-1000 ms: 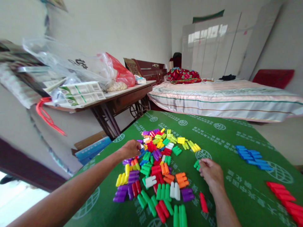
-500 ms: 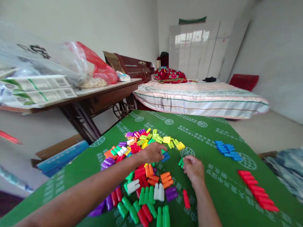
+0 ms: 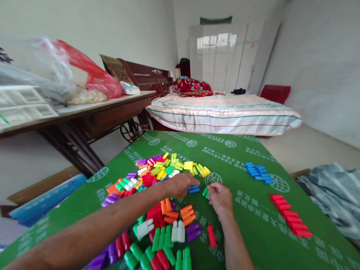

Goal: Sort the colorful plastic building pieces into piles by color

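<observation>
My left hand (image 3: 181, 185) reaches across the pile with its fingers drawn together. Its fingertips are at a blue bullet-shaped plastic block (image 3: 194, 189) and seem to grip it; the underside of the grip is hidden. Just to the right, my right hand (image 3: 221, 198) pinches a green bullet-shaped plastic block (image 3: 205, 192) between thumb and fingers. Around and under my left forearm spreads a pile of similar blocks, among them orange (image 3: 188, 215), white (image 3: 178, 231), purple (image 3: 194, 232) and green ones (image 3: 162, 238). A single red block (image 3: 211, 236) lies near my right forearm.
On the right of the green-covered table (image 3: 242, 232) lie a group of blue blocks (image 3: 258, 173) and a row of red blocks (image 3: 291, 216). A wooden sewing-machine table (image 3: 112, 108) with bags stands left, a bed (image 3: 225, 112) behind, and folded cloth (image 3: 334, 198) at the right.
The view has turned slightly right. My left hand has moved right across the table toward my right hand, and the blue block appears to have shifted with it. My right hand still holds the green block.
</observation>
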A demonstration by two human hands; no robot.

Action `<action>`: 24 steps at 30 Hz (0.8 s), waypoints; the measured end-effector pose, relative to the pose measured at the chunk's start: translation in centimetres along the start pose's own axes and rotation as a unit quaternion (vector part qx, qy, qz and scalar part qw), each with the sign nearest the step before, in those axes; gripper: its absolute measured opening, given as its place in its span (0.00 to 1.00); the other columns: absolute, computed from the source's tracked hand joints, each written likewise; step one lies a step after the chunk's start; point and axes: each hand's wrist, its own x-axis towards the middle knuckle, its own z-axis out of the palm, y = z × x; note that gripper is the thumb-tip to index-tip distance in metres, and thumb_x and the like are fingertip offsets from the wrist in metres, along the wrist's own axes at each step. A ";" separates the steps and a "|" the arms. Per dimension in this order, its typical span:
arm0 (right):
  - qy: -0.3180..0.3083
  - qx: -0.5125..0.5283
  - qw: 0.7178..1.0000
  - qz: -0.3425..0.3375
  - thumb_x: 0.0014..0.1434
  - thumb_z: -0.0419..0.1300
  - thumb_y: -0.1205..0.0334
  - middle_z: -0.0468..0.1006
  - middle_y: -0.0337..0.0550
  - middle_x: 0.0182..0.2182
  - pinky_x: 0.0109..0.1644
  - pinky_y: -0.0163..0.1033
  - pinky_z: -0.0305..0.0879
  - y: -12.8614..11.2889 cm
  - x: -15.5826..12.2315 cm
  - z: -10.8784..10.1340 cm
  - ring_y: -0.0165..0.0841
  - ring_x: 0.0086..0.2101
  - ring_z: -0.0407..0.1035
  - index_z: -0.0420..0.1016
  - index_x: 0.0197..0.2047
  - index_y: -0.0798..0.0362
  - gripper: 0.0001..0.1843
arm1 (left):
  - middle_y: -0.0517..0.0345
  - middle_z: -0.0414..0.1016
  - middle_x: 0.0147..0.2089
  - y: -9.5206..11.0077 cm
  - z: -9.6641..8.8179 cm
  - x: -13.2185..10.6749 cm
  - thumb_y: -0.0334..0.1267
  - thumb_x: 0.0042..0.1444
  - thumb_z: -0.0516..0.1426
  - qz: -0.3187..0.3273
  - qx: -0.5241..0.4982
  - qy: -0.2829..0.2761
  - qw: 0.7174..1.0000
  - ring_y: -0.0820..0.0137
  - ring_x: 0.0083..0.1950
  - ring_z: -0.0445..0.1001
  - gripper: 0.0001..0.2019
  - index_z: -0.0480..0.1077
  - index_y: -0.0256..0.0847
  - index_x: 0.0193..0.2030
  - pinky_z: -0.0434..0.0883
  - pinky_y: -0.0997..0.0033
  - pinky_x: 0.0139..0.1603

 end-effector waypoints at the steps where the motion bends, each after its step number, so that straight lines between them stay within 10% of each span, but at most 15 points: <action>1: 0.003 -0.004 1.000 0.001 0.54 0.52 0.56 0.74 0.36 0.18 0.19 0.30 0.59 0.0 0.0 0.0 0.29 0.18 0.67 0.75 0.29 0.51 0.13 | 0.52 0.71 0.43 0.1 0.0 0.1 0.27 0.47 0.51 0.012 0.009 -0.005 1.000 0.64 0.42 0.72 0.17 0.68 0.44 0.44 0.69 0.70 0.41; 11: 0.029 -0.036 0.999 -0.004 0.54 0.53 0.60 0.75 0.35 0.19 0.21 0.29 0.60 -0.8 0.5 0.4 0.28 0.19 0.68 0.76 0.29 0.49 0.10 | 0.49 0.72 0.45 0.5 1.0 1.6 0.27 0.46 0.50 -0.023 0.039 0.013 0.999 0.62 0.42 0.73 0.22 0.66 0.45 0.50 0.70 0.66 0.40; 24: 0.025 -0.030 0.999 0.017 0.53 0.54 0.60 0.76 0.35 0.20 0.21 0.30 0.58 -1.7 0.6 0.3 0.29 0.20 0.68 0.75 0.28 0.48 0.09 | 0.64 0.70 0.23 -1.3 0.0 4.1 0.30 0.33 0.54 -0.122 -0.111 -0.011 0.986 0.72 0.26 0.68 0.13 0.69 0.41 0.31 0.62 0.77 0.24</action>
